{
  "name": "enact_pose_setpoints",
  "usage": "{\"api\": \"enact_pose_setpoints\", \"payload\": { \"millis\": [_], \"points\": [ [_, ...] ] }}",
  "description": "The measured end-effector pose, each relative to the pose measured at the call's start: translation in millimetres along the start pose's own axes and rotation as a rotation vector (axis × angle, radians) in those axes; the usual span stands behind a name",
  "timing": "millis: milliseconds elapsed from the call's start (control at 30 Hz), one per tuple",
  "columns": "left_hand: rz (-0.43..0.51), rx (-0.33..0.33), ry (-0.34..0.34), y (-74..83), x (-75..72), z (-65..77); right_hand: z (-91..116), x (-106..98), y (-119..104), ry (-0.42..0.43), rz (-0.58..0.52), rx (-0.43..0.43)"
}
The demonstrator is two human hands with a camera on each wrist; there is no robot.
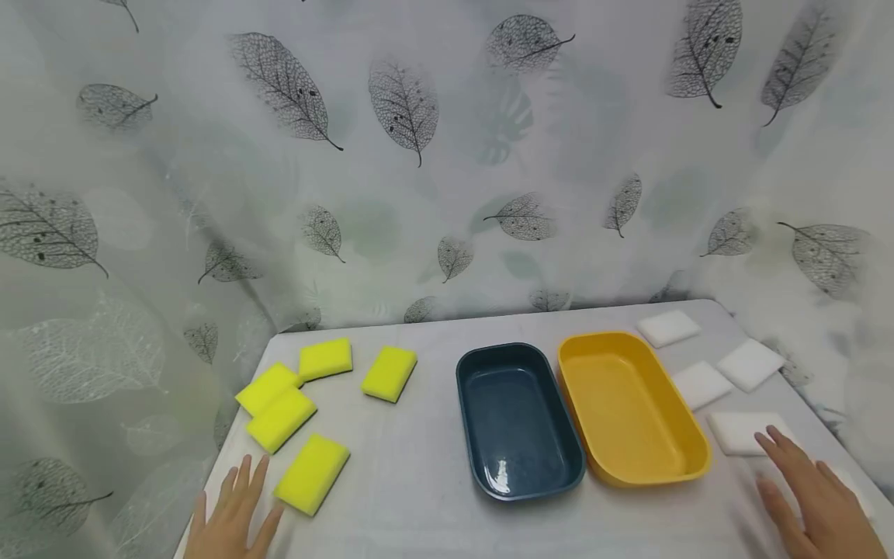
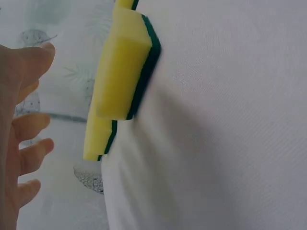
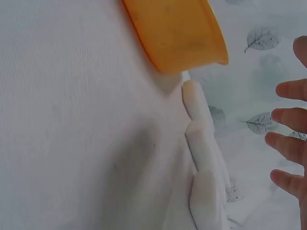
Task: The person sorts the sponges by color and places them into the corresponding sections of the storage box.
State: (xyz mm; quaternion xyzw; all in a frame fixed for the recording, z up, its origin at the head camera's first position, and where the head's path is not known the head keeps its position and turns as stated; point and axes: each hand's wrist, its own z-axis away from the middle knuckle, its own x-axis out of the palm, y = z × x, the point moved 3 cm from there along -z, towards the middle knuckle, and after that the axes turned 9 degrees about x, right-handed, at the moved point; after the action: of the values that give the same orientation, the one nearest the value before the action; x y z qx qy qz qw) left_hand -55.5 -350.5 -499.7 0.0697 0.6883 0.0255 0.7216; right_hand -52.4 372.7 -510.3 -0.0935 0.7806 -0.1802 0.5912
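My left hand [image 1: 233, 516] has its fingers spread at the table's front left and holds nothing. Nearest to it lies a yellow sponge [image 1: 311, 473]; the left wrist view shows a sponge [image 2: 122, 72] with a dark green scouring layer beneath. Several more yellow sponges [image 1: 282, 419] lie farther back on the left. On the front right, my right hand [image 1: 817, 497] hovers with fingers extended, nothing in its grasp. A white sponge block [image 1: 747, 432] lies just beyond its fingertips, and another is partly hidden behind the hand. More white blocks [image 3: 204, 191] line the right edge.
A dark blue tray [image 1: 517, 423] and a yellow tray [image 1: 628, 411] stand side by side, right of the middle. The white-covered table [image 1: 405, 481] reaches back to a leaf-printed curtain [image 1: 447, 155], which also hangs along both sides.
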Motion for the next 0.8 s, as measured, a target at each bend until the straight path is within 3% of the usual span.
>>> {"api": "enact_pose_setpoints", "payload": {
  "millis": [133, 233, 367, 500, 800],
  "points": [
    [-0.01, -0.018, -0.004, 8.6, 1.5, 0.6, 0, 6, -6, 0.001, -0.132, -0.017],
    [0.0, -0.017, 0.039, 15.4, 4.0, 1.9, 0, 10, -8, -0.012, -0.181, 0.023],
    [0.014, 0.018, 0.189, 24.4, 7.5, 4.0, 1, 15, -12, -0.02, -0.218, 0.076],
    [0.019, 0.05, 0.308, 32.3, 10.3, 3.4, 1, 19, -20, 0.01, -0.28, 0.052],
    [0.065, 0.079, 0.371, 40.5, 14.9, -2.0, 2, 22, -38, 0.085, -0.38, 0.04]
  ]
}}
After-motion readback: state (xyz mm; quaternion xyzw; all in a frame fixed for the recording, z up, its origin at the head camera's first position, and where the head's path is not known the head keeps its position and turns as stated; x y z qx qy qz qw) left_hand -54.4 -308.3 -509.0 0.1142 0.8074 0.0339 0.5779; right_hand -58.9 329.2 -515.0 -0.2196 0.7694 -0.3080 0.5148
